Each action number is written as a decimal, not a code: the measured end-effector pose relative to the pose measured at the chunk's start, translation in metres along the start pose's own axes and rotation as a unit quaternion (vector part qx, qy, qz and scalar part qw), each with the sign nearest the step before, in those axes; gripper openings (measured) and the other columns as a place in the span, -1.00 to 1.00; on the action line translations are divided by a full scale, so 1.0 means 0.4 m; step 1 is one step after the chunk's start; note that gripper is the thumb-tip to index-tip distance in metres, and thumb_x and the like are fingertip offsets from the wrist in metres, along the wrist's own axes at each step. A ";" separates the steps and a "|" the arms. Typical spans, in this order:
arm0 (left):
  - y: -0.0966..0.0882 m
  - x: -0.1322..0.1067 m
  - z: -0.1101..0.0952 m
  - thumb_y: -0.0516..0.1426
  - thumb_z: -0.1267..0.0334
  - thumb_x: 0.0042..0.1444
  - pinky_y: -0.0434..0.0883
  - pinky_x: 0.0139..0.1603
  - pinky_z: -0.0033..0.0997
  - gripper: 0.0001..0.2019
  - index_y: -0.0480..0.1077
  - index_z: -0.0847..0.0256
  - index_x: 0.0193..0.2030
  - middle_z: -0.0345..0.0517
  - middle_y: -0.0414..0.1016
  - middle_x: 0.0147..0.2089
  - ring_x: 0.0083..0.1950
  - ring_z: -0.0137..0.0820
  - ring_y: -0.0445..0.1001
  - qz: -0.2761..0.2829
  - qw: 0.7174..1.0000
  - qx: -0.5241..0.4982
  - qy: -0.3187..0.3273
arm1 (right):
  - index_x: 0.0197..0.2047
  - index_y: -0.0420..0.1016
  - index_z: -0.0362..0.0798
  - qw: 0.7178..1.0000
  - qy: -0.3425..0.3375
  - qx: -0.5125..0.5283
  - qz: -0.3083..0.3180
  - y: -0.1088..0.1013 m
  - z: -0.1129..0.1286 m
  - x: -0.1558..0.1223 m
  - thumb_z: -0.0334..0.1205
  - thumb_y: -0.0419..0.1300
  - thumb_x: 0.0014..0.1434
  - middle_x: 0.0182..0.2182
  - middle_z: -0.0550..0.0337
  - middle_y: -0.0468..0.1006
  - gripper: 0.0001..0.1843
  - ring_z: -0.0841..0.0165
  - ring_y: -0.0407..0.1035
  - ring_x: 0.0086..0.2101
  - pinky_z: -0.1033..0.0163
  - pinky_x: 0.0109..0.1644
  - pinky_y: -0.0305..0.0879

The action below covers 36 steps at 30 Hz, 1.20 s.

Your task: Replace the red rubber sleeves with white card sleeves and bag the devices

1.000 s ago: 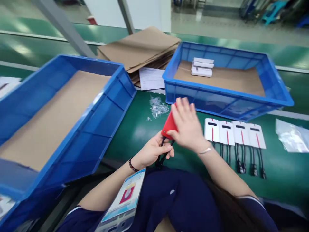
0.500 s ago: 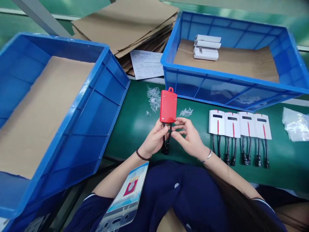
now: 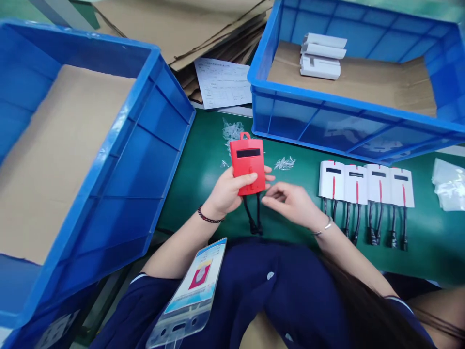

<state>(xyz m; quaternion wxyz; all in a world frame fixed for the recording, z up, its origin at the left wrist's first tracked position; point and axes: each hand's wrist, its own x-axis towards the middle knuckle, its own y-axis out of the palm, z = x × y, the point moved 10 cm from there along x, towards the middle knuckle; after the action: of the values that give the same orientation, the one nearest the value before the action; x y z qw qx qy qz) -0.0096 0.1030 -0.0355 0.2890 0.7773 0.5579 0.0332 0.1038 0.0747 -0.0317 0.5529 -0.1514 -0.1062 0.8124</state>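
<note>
My left hand (image 3: pixel 227 194) grips a red plastic box (image 3: pixel 248 162) upright over the green table, its face with a dark slot turned toward me. Two black cables (image 3: pixel 254 215) hang from the box's lower edge. My right hand (image 3: pixel 292 203) hovers just right of the box's bottom, fingers loosely curled, holding nothing that I can see. A row of several white boxes with red stripes (image 3: pixel 366 183) and black cables lies on the table to the right.
A large blue crate (image 3: pixel 119 160) lined with cardboard stands at left. Another blue crate (image 3: pixel 327 121) at the back right holds stacked white parts (image 3: pixel 321 63). Small clear bits (image 3: pixel 232 131), a printed sheet (image 3: pixel 221 82), cardboard sheets (image 3: pixel 189 29) and a plastic bag (image 3: pixel 448 184) lie around.
The red box has been turned over, so its slotted face now shows. My right hand has let go of the cables and drawn slightly away.
</note>
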 end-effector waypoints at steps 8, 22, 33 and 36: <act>0.047 -0.026 0.063 0.28 0.33 -0.03 0.57 -0.30 -0.15 -0.57 0.35 0.28 0.01 0.00 0.57 -0.19 -0.33 -0.22 0.59 0.091 0.984 0.027 -0.148 | -0.29 0.50 0.00 0.947 -0.191 -0.189 -0.178 -0.125 0.159 0.017 -0.30 0.21 0.18 -0.02 0.02 0.47 -0.96 0.20 0.40 0.04 0.01 0.09 0.40; 0.055 -0.039 0.086 0.20 0.37 0.00 0.52 -0.32 -0.29 -0.48 0.21 0.20 0.14 -0.10 0.46 -0.16 -0.32 -0.35 0.53 0.068 0.980 0.149 -0.115 | -0.43 0.52 -0.06 0.986 -0.131 -0.025 -0.105 -0.095 0.111 0.058 -0.32 0.26 0.09 -0.18 0.11 0.47 -0.93 0.24 0.46 -0.04 0.06 0.02 0.47; 0.051 -0.044 0.094 0.21 0.30 0.03 0.52 -0.28 -0.24 -0.51 0.19 0.25 0.10 -0.08 0.46 -0.15 -0.30 -0.35 0.53 0.046 0.980 0.162 -0.107 | -0.53 0.51 -0.06 0.988 -0.095 0.035 -0.117 -0.102 0.083 0.068 -0.36 0.28 0.00 -0.23 0.12 0.52 -0.90 0.21 0.49 -0.06 0.05 0.00 0.48; 0.055 -0.043 0.098 0.23 0.29 0.02 0.53 -0.26 -0.23 -0.49 0.19 0.24 0.11 -0.08 0.47 -0.14 -0.30 -0.35 0.54 0.061 0.982 0.137 -0.111 | -0.51 0.52 -0.06 0.989 -0.101 0.026 -0.107 -0.103 0.087 0.067 -0.36 0.27 0.01 -0.20 0.11 0.54 -0.91 0.21 0.49 -0.05 0.05 -0.01 0.47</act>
<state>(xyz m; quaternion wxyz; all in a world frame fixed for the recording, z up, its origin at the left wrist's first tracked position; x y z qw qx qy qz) 0.0172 0.0669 -0.0527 0.2376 0.8410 0.4729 -0.1122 0.1178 0.1145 0.0111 0.6266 -0.0421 -0.1555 0.7625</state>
